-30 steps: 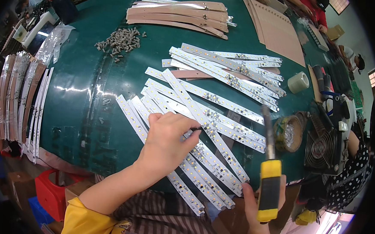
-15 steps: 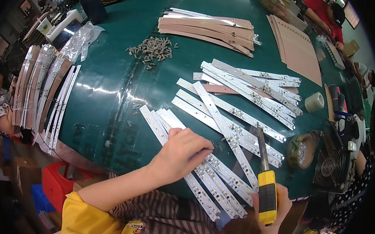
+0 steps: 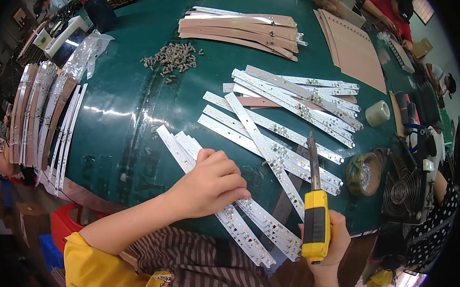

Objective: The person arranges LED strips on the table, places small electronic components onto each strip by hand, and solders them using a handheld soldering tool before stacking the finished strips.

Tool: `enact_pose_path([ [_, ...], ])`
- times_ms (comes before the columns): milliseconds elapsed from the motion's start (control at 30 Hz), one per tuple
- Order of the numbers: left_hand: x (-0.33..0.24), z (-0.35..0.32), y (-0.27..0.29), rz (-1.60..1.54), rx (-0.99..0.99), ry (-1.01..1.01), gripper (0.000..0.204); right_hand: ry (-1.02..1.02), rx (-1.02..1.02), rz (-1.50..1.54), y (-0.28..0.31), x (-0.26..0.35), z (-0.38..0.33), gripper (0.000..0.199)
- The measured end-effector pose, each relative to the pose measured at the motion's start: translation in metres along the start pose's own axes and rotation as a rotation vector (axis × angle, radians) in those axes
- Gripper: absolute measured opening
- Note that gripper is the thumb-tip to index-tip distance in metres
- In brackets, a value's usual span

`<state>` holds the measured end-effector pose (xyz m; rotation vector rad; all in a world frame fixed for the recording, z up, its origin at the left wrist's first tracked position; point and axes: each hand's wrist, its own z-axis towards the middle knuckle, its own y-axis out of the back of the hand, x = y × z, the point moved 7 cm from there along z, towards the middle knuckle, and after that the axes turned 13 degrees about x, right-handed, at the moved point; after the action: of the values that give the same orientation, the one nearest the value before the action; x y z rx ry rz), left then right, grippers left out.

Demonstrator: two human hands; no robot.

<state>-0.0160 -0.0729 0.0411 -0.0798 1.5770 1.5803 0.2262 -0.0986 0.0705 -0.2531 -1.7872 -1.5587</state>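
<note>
My left hand (image 3: 211, 184) is closed over a small fanned bundle of white LED strip boards (image 3: 240, 233), which lies slantwise near the table's front edge. The boards' far ends poke out beyond my knuckles, and my fingertips are partly hidden. A yellow and black soldering gun (image 3: 317, 217) is gripped in my right hand (image 3: 335, 237), its metal tip pointing up and away. Beyond the tip, more LED strips (image 3: 273, 125) overlap in loose layers. One strip (image 3: 266, 153) lies diagonally across several others.
A roll of tape (image 3: 364, 174) and a white spool (image 3: 377, 113) stand at the right, beside a small fan (image 3: 403, 193). Small metal parts (image 3: 172, 58) are heaped further back. Bundled strips (image 3: 39, 116) fill the left edge; brown boards (image 3: 242, 31) lie at the back. Other people sit around.
The lower ends of the strips under my left hand have drawn closer together. The whole view has shifted slightly. My right hand still holds the soldering gun.
</note>
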Motion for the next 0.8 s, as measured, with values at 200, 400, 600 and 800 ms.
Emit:
enact_pose_path([
  [200, -0.004, 0.001, 0.005, 0.026, 0.012, 0.018, 0.013, -0.065, -0.052, 0.08, 0.005, -0.004, -0.016, 0.039],
  [400, -0.001, -0.005, 0.018, 0.061, -0.16, 0.004, 0.012, -0.084, -0.03, 0.383, -0.015, -0.011, -0.036, 0.043],
  [600, -0.002, -0.018, 0.039, 0.077, -0.245, 0.078, 0.01, -0.17, 0.008, 0.433, -0.029, -0.018, -0.037, 0.044],
  [800, 0.027, -0.063, 0.059, -0.173, -0.152, 0.727, 0.01, -0.174, 0.019, 0.57, -0.035, -0.022, -0.044, 0.04],
])
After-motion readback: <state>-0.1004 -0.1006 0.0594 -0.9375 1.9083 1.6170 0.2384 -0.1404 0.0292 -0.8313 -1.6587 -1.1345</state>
